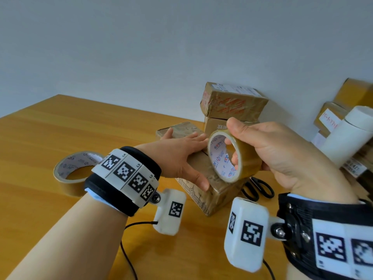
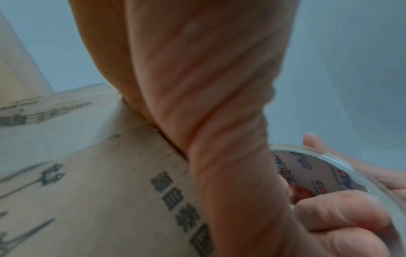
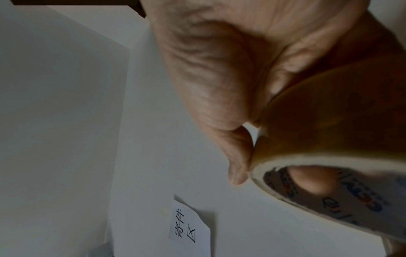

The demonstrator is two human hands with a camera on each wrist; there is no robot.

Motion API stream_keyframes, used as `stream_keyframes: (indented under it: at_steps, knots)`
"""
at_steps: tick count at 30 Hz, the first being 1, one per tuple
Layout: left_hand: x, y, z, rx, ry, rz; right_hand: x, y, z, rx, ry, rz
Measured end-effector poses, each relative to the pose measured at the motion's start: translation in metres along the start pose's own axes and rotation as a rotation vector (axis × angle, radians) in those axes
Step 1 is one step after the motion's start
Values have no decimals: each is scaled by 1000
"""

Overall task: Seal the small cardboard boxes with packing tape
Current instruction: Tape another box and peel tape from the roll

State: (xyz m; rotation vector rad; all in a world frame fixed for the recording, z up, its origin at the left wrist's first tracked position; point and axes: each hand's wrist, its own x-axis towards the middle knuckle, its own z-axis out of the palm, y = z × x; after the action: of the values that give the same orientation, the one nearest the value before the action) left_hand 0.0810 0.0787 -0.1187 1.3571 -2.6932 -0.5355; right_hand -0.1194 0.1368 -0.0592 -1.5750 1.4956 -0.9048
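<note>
On the wooden worktop (image 1: 60, 126) we see a stack of taped parcels (image 1: 232, 104) far against the wall, and nearer, the small cardboard box (image 1: 214, 190) at centre. Our left hand (image 1: 181, 156) lies flat, fingers straight, on the box top. Our right hand (image 1: 282, 152) grips the tape roll (image 1: 240, 156) just above the box. A second roll (image 1: 74, 172) sits left; scissors (image 1: 258, 187) right.

Both my wrists wear black straps (image 1: 129, 199) with white square-coded tiles (image 1: 125, 170); white camera pods (image 1: 245, 233) hang off screws, black cables (image 1: 129, 257) trailing.
</note>
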Motion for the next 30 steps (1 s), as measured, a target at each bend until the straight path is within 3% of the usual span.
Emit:
stream_keyframes:
  at_steps: [7,15,30]
  knots:
    - [1,1,3,-6,29,-73,0,2,-2,24,-2,-26]
    - [2,2,3,76,9,-93,0,-2,4,77,27,-13]
    - [-4,-10,-3,7,37,-96,-12,-5,-10,55,12,47]
